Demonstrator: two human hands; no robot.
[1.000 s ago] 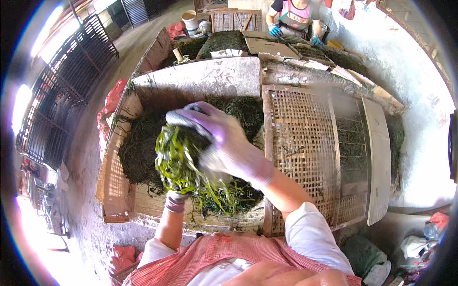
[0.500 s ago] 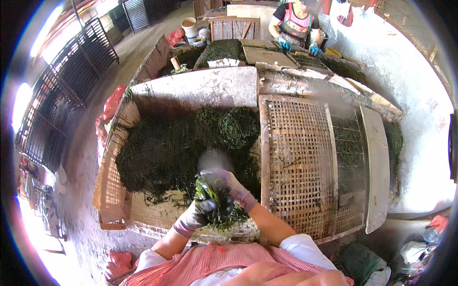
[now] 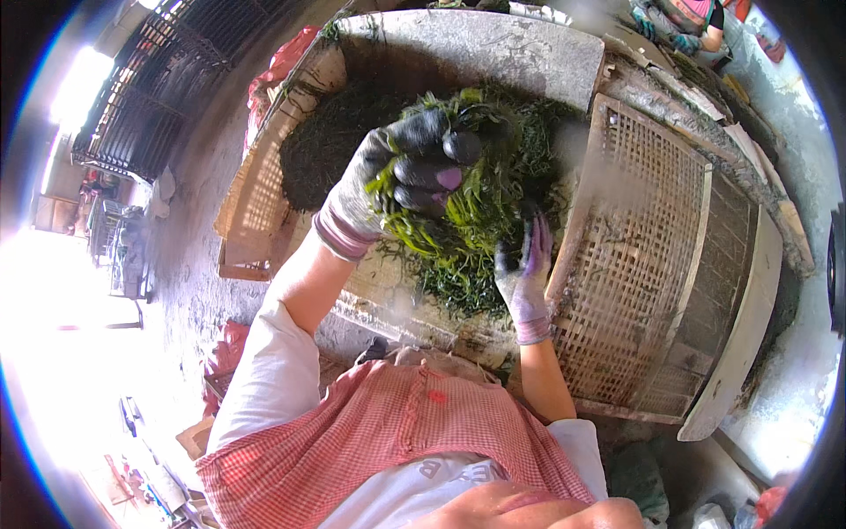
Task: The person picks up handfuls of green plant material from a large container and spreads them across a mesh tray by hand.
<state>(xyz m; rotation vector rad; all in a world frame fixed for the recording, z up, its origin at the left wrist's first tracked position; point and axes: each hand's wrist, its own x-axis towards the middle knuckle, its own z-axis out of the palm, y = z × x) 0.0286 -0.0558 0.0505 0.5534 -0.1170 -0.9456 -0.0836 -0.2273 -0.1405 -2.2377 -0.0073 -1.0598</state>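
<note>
A clump of wet green seaweed [image 3: 480, 198] is held up over the wooden bin, its strands trailing downward. My left hand [image 3: 405, 167], in a grey glove with dark, worn fingertips, curls its fingers round the clump from the left. Below and to the right, my right hand [image 3: 526, 273], gloved alike, has its fingers stretched upward against the lower edge of the seaweed; part of its palm side is hidden. Behind the clump, a dark heap of seaweed [image 3: 322, 150] lies in the bin.
Right of the bin slopes a woven bamboo rack [image 3: 634, 256], with a pale board [image 3: 736, 326] along its far edge. The bin's back wall [image 3: 493, 44] is a whitish panel. Dark slatted racks [image 3: 150, 88] stand at far left. A co-worker in blue gloves [image 3: 686, 41] is at upper right.
My left hand has risen with the seaweed, which now looks larger and nearer. My right hand has moved rightward and its fingers have straightened. The view has tilted down and shifted left.
</note>
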